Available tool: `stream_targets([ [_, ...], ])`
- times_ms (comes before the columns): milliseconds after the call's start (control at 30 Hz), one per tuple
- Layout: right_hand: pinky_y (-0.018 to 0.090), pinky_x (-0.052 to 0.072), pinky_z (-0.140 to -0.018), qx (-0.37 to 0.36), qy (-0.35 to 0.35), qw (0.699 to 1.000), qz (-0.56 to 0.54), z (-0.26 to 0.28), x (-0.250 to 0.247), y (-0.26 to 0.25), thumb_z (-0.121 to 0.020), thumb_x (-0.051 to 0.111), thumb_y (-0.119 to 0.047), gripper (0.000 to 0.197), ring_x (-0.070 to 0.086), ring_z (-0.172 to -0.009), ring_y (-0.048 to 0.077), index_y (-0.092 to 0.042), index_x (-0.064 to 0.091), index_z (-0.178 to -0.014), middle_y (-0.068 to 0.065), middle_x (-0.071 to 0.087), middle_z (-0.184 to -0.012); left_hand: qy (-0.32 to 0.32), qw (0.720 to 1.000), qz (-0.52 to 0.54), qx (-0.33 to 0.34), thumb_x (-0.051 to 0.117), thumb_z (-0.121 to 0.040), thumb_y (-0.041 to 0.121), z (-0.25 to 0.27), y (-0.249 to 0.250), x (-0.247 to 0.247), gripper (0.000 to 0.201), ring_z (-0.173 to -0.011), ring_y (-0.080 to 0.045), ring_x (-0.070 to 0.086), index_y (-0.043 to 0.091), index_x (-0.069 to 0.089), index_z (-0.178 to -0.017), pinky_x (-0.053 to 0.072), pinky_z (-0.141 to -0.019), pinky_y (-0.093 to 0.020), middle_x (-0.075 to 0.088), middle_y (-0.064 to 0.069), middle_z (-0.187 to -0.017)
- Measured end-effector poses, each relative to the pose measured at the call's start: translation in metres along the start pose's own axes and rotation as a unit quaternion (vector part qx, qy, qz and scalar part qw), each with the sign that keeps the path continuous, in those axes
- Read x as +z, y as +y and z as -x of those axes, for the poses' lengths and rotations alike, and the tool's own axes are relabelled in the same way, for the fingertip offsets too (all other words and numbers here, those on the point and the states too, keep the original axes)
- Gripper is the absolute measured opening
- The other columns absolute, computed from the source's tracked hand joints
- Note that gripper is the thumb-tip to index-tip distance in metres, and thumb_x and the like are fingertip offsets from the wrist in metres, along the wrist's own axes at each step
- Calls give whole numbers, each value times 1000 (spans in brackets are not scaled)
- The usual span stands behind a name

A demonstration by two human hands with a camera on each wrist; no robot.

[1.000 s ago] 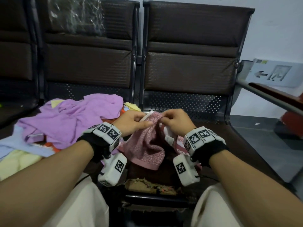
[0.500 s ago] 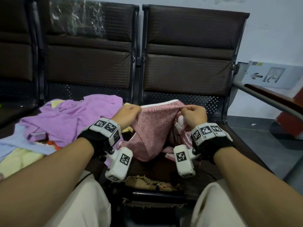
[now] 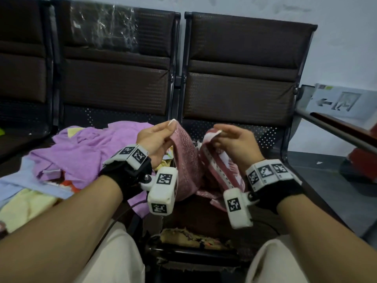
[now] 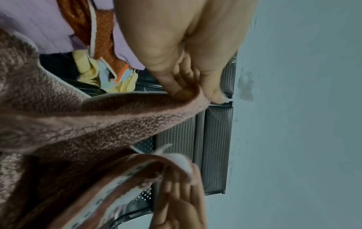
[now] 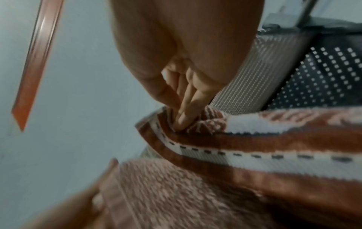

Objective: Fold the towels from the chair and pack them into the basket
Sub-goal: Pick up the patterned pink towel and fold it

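A pink towel [image 3: 186, 160] with a white patterned border hangs between both hands above the dark chair seat [image 3: 214, 217]. My left hand [image 3: 161, 131] pinches one top corner of the pink towel [image 4: 117, 117] between thumb and fingers. My right hand [image 3: 224, 135] pinches the other corner by the bordered edge, seen close in the right wrist view on the pink towel [image 5: 215, 148]. The towel sags in a fold between the two hands. A pile of loose towels [image 3: 87, 152], purple on top with blue, yellow and orange beneath, lies on the seat to the left. No basket is in view.
A row of dark chairs with tall backrests [image 3: 240, 78] stands against a pale wall. A metal armrest [image 3: 334, 129] runs along the right, with grey floor [image 3: 326, 176] beyond it. My knees in light trousers [image 3: 114, 260] sit below the hands. Torn seat edge padding [image 3: 193, 238] shows in front.
Both hands have lifted the pink towel off the seat and raised it. They first drew apart, stretching its top edge, and the edge now sags between them.
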State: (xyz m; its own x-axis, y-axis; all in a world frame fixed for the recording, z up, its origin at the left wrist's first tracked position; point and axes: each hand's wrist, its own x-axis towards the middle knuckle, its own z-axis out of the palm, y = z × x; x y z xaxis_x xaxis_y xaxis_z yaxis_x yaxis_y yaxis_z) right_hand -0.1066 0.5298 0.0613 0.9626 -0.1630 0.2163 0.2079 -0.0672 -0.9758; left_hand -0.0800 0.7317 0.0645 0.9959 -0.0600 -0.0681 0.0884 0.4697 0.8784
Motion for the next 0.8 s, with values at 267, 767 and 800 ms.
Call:
stream_targets([
  [267,33,49,-78,-167,-40,939,299,7,9,-7,-84,70,-24,13,62,-83,17,-24,67,-71,1,63,-85,-27,992,-117,42,61,-88,5,4,-8,5,22,-82,-17,65,1,62,-110,55,-73,-27,69,-8,-92],
  [767,11,42,-64,-190,-37,936,295,14,22,-19,-83,68,-26,8,62,-70,1,-22,72,-77,-8,69,-71,-85,967,-228,70,66,-86,18,18,-8,12,14,-79,-13,67,12,71,-98,55,-73,-24,73,-7,-92],
  [800,12,43,-62,-184,-21,937,295,14,23,-19,-82,68,-27,9,61,-68,0,-24,71,-74,-10,68,-68,-90,967,-229,71,64,-87,18,20,-8,13,14,-80,-13,67,12,72,-97,54,-75,-25,73,-7,-92],
])
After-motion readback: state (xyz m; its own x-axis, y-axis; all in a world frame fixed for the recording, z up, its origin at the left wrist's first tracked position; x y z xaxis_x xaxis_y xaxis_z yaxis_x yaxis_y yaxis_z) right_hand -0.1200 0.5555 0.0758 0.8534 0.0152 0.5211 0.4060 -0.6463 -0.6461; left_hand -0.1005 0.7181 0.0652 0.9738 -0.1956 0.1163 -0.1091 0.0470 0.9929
